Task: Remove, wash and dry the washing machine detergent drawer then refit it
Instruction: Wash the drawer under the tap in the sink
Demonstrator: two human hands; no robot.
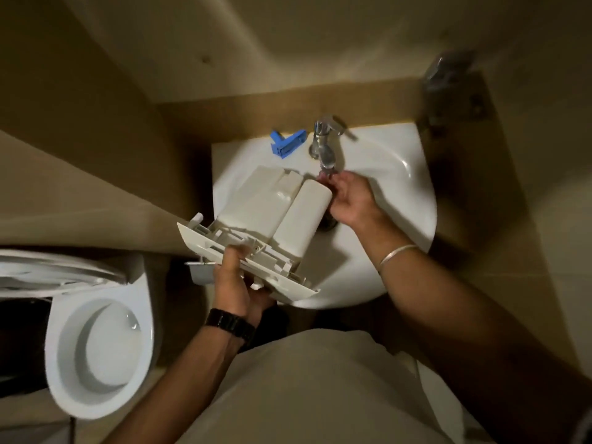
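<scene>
White plastic, that is the drawer (272, 216). It is out of the machine and held over the sink (400, 161), upside down, so its smooth bottom faces up. Its far end sits just under the tap (325, 145). Its front panel points back at the person.

The left hand (234, 280) grips the front panel, with the thumb curled over the edge. The right hand (350, 197) is at the far end of the drawer, right under the spout. Its fingers are bent and touch the end. I cannot tell if they pinch the drawer or just rub it.

This looks like the washing step. To do it well, keep a firm hold on the panel so the wet drawer does not slip. Tip the far end down so water runs into the sink and not onto the floor. Rub the corners with the fingers, then turn the drawer over to rinse the cups inside.

The drawer has two long rounded humps side by side. The panel has small ribs and clips on its back. A blue part (287, 143) lies on the sink edge, left of the tap.
</scene>
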